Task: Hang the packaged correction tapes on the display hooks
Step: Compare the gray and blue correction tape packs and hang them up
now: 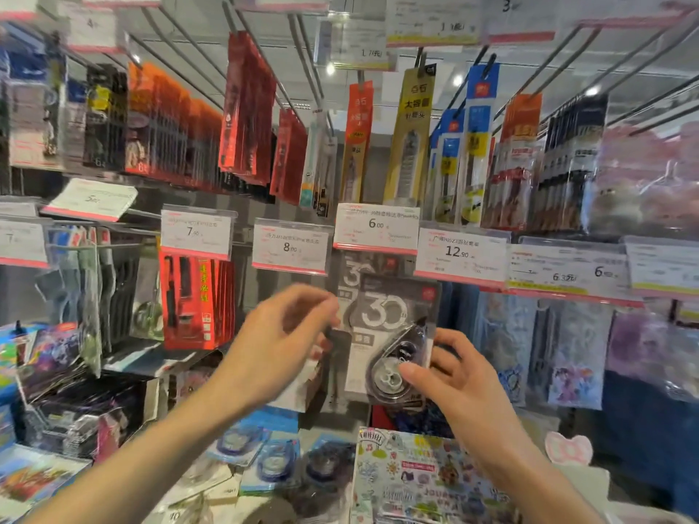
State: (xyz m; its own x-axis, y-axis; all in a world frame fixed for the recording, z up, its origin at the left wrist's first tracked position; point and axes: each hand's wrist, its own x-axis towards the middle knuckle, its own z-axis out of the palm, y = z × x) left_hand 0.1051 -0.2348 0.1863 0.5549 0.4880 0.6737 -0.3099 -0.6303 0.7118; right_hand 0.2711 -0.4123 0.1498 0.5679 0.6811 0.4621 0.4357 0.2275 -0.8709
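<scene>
Both hands up at the rack: the right hand (450,372) pinches the grey packaged correction tape (389,334) under the 6.00 price tag (376,228); the left hand (280,334), fingers curled, touches its left edge.

A display rack of long metal hooks (264,58) is filling the view. At twelve o'clock, red, orange, gold and blue pen packs (406,145) are hanging. Price tags (376,228) are running across the middle row. At centre, grey correction tape packages (386,304) are hanging under the 6.00 tag. At six o'clock, blue tape packs (272,459) are lying on the lower shelf (264,504) beside a sticker sheet (423,482).
</scene>
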